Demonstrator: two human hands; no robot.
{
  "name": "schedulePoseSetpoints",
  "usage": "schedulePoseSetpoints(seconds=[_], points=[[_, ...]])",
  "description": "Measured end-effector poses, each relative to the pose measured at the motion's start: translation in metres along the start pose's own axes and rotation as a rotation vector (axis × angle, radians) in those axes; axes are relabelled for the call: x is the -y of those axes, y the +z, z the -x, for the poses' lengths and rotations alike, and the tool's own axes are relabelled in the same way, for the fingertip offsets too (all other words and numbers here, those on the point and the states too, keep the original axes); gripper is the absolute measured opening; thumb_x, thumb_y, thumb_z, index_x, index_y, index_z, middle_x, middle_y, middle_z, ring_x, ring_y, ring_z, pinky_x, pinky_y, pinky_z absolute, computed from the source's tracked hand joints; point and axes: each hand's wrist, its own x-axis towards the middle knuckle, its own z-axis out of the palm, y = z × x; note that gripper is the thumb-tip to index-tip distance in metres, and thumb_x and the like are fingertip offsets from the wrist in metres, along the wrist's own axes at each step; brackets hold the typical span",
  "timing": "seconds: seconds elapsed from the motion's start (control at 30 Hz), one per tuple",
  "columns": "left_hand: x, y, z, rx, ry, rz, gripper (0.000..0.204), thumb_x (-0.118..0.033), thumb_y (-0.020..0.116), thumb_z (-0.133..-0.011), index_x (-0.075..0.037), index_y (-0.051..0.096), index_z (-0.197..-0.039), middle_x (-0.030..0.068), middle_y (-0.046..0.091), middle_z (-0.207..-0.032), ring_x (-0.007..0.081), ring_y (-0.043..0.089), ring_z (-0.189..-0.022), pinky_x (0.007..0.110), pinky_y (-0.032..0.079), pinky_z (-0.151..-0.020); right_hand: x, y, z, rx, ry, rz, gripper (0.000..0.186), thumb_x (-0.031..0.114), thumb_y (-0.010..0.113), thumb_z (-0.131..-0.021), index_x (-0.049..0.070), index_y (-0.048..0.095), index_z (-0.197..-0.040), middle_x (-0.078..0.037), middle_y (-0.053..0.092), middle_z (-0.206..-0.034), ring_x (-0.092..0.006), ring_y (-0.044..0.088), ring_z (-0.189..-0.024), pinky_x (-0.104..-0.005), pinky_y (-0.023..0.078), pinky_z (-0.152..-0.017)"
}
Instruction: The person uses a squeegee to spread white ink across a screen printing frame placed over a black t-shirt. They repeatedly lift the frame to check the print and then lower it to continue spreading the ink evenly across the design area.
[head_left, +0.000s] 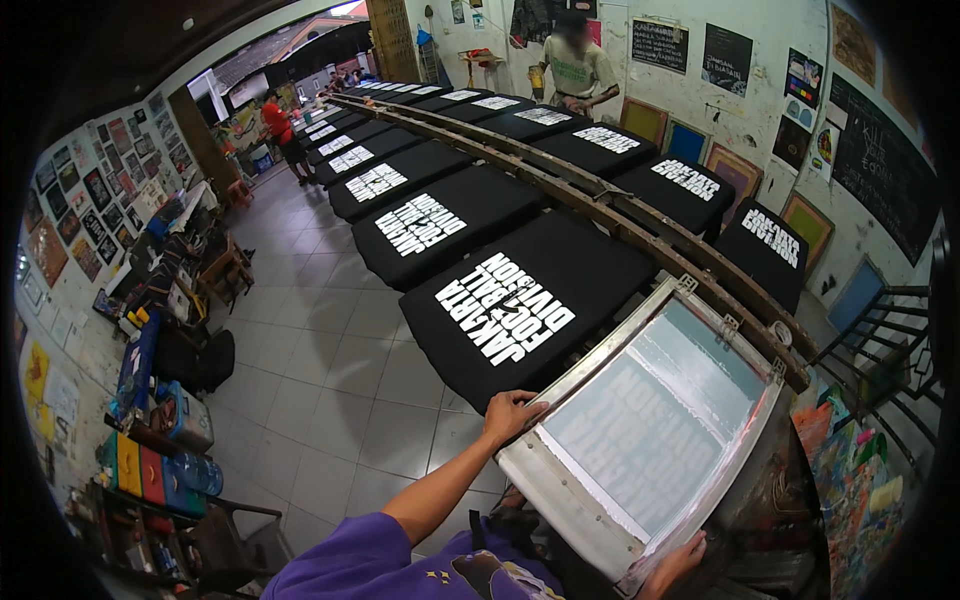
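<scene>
A silk-screen printing frame (575,505) with a pale metal rim slants across the lower right. Its mesh (650,430) shows faint blocky lettering and white ink smears near the edges. My left hand (513,416) grips the rim's left side, fingers closed over the edge. At the near right corner, my right hand (682,566) is closed on the rim, its fingers partly hidden. Just beyond the frame lies a black T-shirt (600,265) with a bold white print, spread flat on a board. Clamp-like metal fittings (728,328) sit along the frame's far side.
More printed black shirts (440,215) line both sides of a long wooden rail (560,175). One person in red (275,118) stands far left; another in a light shirt (580,70) stands across the rail. A dark metal rack (880,350) is at right, a chair (235,540) lower left.
</scene>
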Motion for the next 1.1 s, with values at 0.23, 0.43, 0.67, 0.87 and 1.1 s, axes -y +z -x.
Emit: schedulePoseSetpoints(seconds=[0.23,0.43,0.67,0.87,1.1], points=[[0.007,-0.003,-0.002,0.014,0.000,-0.023,0.055,-0.049,0.086,-0.076,-0.008,0.080,-0.111,0.0094,0.078,-0.088,0.0175,0.070,-0.074,0.033,0.053,-0.073,-0.015,0.005,-0.006,-0.005,-0.044,-0.043,0.048,0.032,0.051,-0.109,-0.012,0.064,-0.118,-0.025,0.069,-0.113,-0.0314,0.065,-0.102,-0.0394,0.050,-0.094],[0.014,-0.005,0.001,-0.028,0.053,-0.006,0.050,-0.046,0.085,-0.078,-0.007,0.081,-0.109,0.0042,0.073,-0.079,0.0125,0.061,-0.068,0.030,0.049,-0.066,-0.035,0.006,-0.018,-0.004,-0.105,-0.001,0.047,0.033,0.053,-0.108,-0.011,0.066,-0.116,-0.024,0.070,-0.110,-0.0309,0.066,-0.098,-0.0393,0.051,-0.092],[0.011,0.000,-0.002,-0.003,0.042,-0.056,0.055,-0.051,0.085,-0.077,-0.009,0.080,-0.113,0.0045,0.069,-0.075,0.0141,0.062,-0.068,0.032,0.050,-0.068,-0.049,0.007,-0.027,-0.097,-0.101,-0.017,0.050,0.036,0.053,-0.107,-0.011,0.068,-0.108,-0.023,0.072,-0.100,-0.0298,0.065,-0.089,-0.0388,0.051,-0.084],[0.023,0.001,-0.003,-0.050,0.132,-0.053,0.052,-0.048,0.084,-0.080,-0.005,0.079,-0.110,0.0082,0.069,-0.072,0.0158,0.061,-0.063,0.032,0.049,-0.062,-0.035,0.004,-0.017,-0.124,-0.153,0.076,0.056,0.044,0.049,-0.109,-0.007,0.067,-0.092,-0.008,0.065,-0.082,-0.0176,0.056,-0.076,-0.0350,0.046,-0.071],[0.015,0.002,-0.003,-0.030,0.084,-0.012,0.049,-0.041,0.086,-0.079,-0.002,0.079,-0.109,0.0035,0.063,-0.068,0.0124,0.056,-0.061,0.032,0.048,-0.058,0.004,0.010,0.005,-0.244,-0.182,0.117,0.067,0.050,0.045,-0.108,-0.011,0.072,-0.098,-0.016,0.074,-0.089,-0.0245,0.067,-0.081,-0.0375,0.051,-0.078]])
